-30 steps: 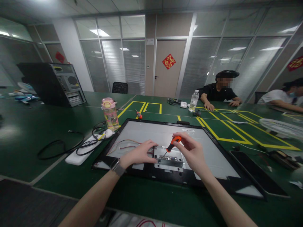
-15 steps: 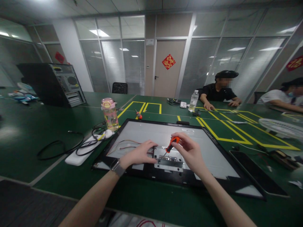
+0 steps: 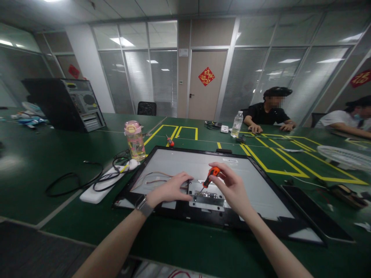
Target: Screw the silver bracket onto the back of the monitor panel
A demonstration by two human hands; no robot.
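Note:
My right hand [image 3: 232,187] is closed around the orange-and-black handle of a screwdriver [image 3: 211,177]. The shaft slants down to the left, and its tip is at the left part of a silver metal bracket [image 3: 216,201]. Any screw under the tip is too small to make out. My left hand [image 3: 174,187], with a watch on the wrist, grips the bracket's left edge between thumb and fingers. Under the bracket lies a large flat display panel [image 3: 246,173], pale grey with a black frame. Thin wires [image 3: 153,173] run over the panel near my left fingers.
Left of the panel are a white power strip [image 3: 101,185] with black cables and a pink-lidded bottle [image 3: 135,141]. Beyond lies another red-handled screwdriver [image 3: 170,142]. A black computer case [image 3: 63,104] stands far left; a black slab [image 3: 315,210] lies right. Two people sit across the green table [image 3: 58,220].
Both hands stay almost in place. The screwdriver's handle has shifted very slightly while its tip remains at the same part of the bracket.

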